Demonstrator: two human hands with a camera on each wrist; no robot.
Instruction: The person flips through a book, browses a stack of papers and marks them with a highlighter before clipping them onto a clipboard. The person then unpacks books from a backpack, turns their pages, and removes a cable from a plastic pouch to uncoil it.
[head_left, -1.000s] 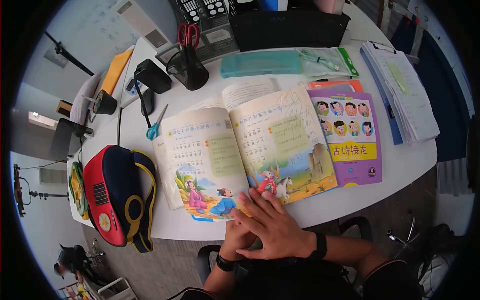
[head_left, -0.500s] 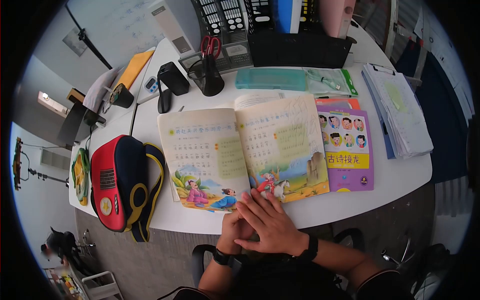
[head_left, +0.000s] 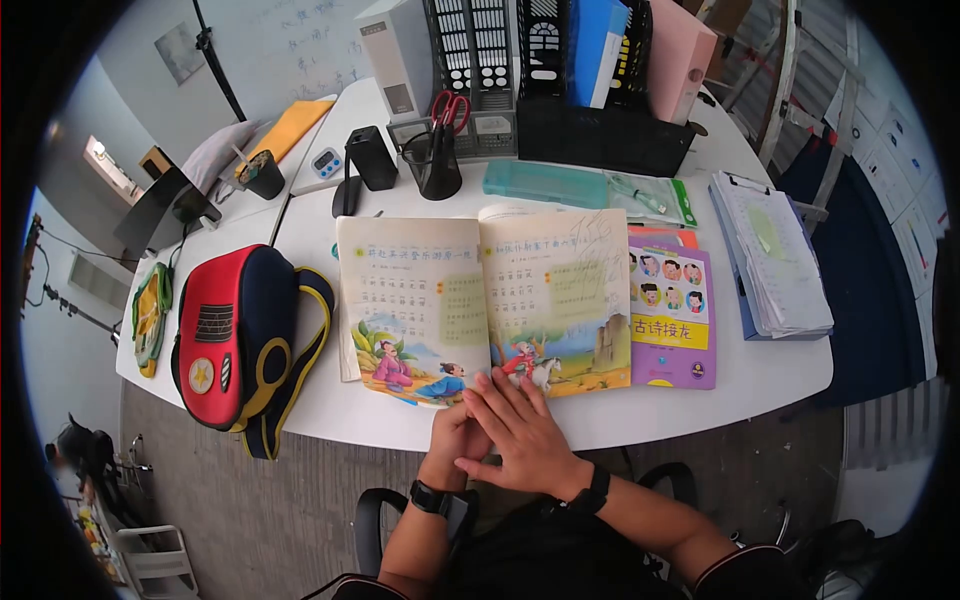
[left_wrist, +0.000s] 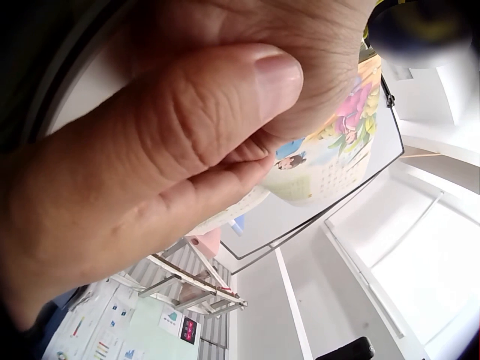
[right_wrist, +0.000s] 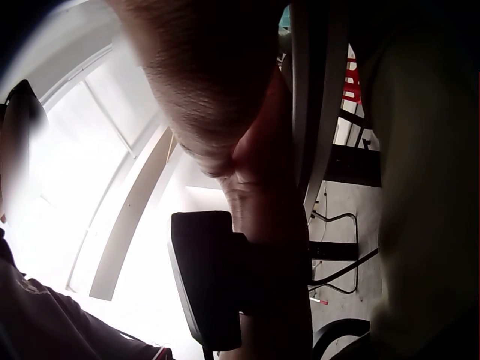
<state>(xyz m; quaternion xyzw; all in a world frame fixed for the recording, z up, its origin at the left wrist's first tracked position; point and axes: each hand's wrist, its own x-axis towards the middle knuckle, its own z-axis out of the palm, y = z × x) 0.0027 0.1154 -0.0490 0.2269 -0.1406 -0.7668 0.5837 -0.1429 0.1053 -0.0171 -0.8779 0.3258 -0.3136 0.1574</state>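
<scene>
An open picture book (head_left: 415, 290) lies on the white table, with printed text and colourful drawn figures on both pages. My right hand (head_left: 520, 435) lies across my left hand (head_left: 450, 440) at the book's lower edge. Its straight fingertips overlap the bottom of the pages near the spine. The left hand's fingers are mostly hidden beneath the right one. In the left wrist view, the left thumb (left_wrist: 195, 112) stretches along the other hand's skin. Neither hand shows an object in its grasp. A purple book (head_left: 675, 320) lies partly under the open book's right side.
A red and navy backpack (head_left: 235, 335) sits at the left. Behind the book stand a black pen cup (head_left: 436, 170) with red-handled scissors, a teal pencil case (head_left: 545, 183) and file holders (head_left: 600, 135). A clipboard with papers (head_left: 770, 255) lies at the right.
The head view has tilted upward, showing more of the file holders and whiteboard behind. The hands stay overlapped at the book's lower edge, and the pages stay open.
</scene>
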